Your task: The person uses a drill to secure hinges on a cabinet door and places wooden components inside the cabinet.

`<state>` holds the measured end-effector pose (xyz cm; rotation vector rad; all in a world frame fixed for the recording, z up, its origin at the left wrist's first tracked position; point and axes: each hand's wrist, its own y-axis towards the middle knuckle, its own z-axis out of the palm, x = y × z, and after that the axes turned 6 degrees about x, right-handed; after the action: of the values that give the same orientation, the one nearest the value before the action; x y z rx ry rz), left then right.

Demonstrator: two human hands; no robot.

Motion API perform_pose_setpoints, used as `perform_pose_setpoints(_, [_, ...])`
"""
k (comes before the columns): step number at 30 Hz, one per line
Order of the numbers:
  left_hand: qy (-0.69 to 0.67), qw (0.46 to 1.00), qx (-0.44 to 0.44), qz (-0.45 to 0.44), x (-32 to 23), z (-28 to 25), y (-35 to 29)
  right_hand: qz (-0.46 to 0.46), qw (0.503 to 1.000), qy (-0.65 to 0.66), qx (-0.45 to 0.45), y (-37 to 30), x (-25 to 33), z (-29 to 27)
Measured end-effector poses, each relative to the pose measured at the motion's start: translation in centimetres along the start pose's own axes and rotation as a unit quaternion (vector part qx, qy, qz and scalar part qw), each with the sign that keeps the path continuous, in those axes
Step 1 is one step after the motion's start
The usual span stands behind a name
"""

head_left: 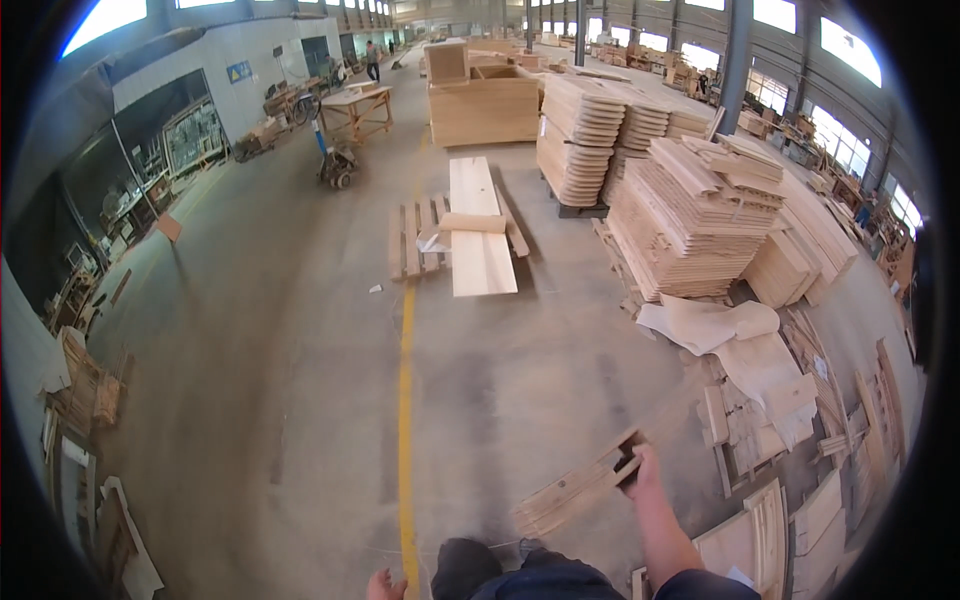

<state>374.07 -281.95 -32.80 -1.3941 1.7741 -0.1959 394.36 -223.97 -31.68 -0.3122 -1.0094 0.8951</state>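
Note:
My right hand [645, 468], arm stretched to the right, is closed around the end of a long, narrow wooden piece [570, 497]. The piece looks built of several strips, with a dark gap beside my fingers. It slants down toward my legs, held above the concrete floor; its exact kind is hard to make out. At the bottom edge, my left hand [385, 586] hangs beside the yellow floor line with nothing in it. Its fingers are partly cut off by the frame but look apart.
Ahead lies a slatted pallet [410, 240] with long pale boards [483, 268] on it. Tall board stacks [685, 225] stand to the right, with crumpled sheeting [745, 345] and loose wood nearby. A pallet jack [338, 168], a wooden table [355, 105] and a large wooden crate [485, 112] stand farther off.

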Motion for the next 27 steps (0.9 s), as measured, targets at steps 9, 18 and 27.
perform_pose_setpoints(9, [-0.014,0.987,0.076,-0.142,17.0,-8.5,15.5,-0.081,0.763,-0.624,-0.147,17.5,-2.5,25.1])
perform_pose_setpoints(18, [-0.295,0.937,0.085,-0.167,8.9,-32.5,44.0,0.218,0.569,-0.79,-0.065,22.2,-12.3,42.2])
perform_pose_setpoints(27, [-0.35,0.921,0.034,-0.17,-2.1,-54.8,71.5,0.33,0.537,-0.776,0.037,42.6,-19.3,62.9])
